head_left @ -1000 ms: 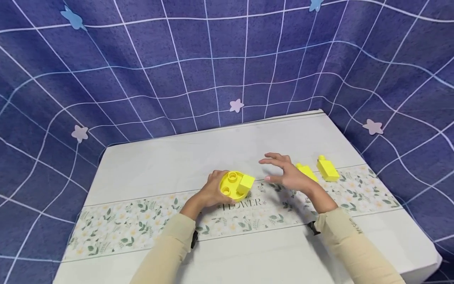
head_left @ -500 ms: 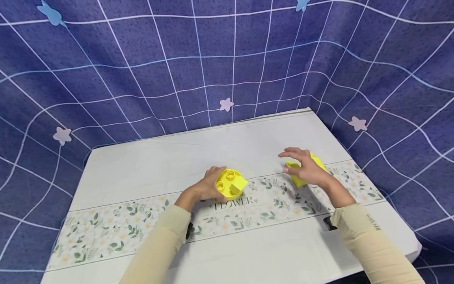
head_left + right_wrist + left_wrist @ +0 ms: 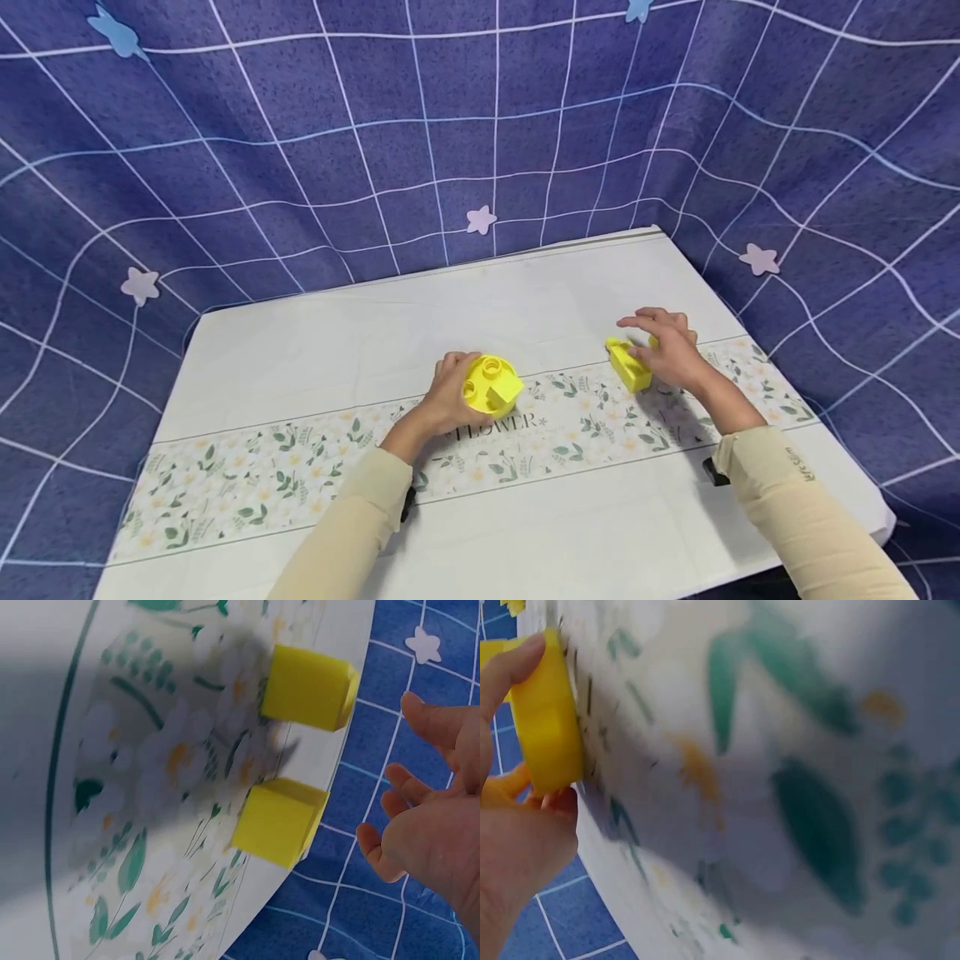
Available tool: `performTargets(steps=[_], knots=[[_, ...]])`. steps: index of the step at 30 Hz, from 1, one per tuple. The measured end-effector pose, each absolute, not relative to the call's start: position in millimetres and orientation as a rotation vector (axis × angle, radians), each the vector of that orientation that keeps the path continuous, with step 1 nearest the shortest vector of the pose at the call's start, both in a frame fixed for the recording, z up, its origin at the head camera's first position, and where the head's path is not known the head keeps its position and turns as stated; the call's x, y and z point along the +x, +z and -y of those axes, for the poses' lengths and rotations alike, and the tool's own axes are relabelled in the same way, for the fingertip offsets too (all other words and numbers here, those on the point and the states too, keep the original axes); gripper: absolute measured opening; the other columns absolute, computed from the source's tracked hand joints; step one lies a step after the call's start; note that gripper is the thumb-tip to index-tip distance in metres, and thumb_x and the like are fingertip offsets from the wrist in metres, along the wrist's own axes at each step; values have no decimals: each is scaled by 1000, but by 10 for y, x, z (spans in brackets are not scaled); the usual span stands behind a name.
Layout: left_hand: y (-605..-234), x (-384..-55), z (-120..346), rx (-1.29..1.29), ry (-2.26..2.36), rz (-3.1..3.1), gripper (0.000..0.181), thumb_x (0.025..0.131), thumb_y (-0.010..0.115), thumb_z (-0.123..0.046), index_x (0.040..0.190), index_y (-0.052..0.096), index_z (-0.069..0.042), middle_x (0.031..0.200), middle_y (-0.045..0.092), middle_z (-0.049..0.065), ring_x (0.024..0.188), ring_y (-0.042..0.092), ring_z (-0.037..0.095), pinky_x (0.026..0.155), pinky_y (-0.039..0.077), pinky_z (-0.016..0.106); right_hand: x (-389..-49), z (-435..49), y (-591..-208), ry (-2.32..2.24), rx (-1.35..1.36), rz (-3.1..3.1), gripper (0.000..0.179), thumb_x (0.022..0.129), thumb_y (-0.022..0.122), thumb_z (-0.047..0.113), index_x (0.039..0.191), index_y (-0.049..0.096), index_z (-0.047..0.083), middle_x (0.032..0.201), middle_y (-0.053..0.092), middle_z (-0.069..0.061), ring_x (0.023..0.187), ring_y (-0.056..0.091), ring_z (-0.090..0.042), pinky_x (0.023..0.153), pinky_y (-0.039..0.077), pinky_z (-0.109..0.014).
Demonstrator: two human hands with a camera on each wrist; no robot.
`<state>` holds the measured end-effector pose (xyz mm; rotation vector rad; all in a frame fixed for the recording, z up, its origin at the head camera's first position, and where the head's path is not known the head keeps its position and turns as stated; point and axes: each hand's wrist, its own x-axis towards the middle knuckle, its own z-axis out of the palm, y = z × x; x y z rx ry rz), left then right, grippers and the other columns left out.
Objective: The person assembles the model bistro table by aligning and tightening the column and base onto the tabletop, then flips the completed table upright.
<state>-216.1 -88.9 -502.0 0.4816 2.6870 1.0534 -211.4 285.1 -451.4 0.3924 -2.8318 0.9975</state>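
Near the middle of the table, my left hand (image 3: 448,392) grips the side of a yellow round base (image 3: 480,404). Two ring-shaped sockets show on its top, and a yellow block (image 3: 507,387) sits on its right part. In the left wrist view, thumb and fingers lie on either side of the base's rim (image 3: 549,720). My right hand (image 3: 670,354) hovers over two loose yellow blocks, its fingers loosely bent and holding nothing. The nearer block (image 3: 628,368) has a knob on one end and lies tipped on its side; the farther block (image 3: 311,688) is mostly behind the hand in the head view.
A white table cover (image 3: 360,333) with a flower-printed band (image 3: 262,479) lies under everything. Behind and at both sides hangs a blue curtain (image 3: 360,167) with white grid lines and stars. The table's right edge is close past the loose blocks.
My right hand has moved right, from left of the loose blocks to above them. The left hand keeps its grip on the round base. The head view has shifted slightly.
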Motion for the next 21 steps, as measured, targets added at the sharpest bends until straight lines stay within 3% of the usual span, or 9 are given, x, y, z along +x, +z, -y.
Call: performTargets(steps=[10, 17, 21], knots=[[-4817, -2290, 908, 569, 943, -2558, 110, 60, 90, -9, 151, 30, -23, 142, 28, 7, 129, 23, 26, 110, 25, 55, -2121, -2962, -4559, 827, 390, 2892, 50, 83, 58, -10, 126, 62, 14, 143, 34, -24, 120, 26, -49, 79, 20, -58], [-4902, -2183, 824, 502, 960, -2643, 124, 55, 94, -25, 154, 21, -18, 142, 28, 6, 127, 24, 23, 111, 27, 46, -2089, -3021, -4620, 625, 446, 2920, 68, 74, 51, -19, 132, 59, 15, 144, 33, -23, 111, 30, -45, 81, 21, -59], [-4958, -2125, 781, 455, 979, -2741, 125, 52, 95, -29, 153, 23, -14, 139, 31, 6, 125, 27, 23, 109, 30, 43, -2094, -3014, -4670, 517, 481, 2961, 73, 73, 49, -21, 134, 57, 18, 146, 31, -22, 115, 31, -46, 86, 20, -62]])
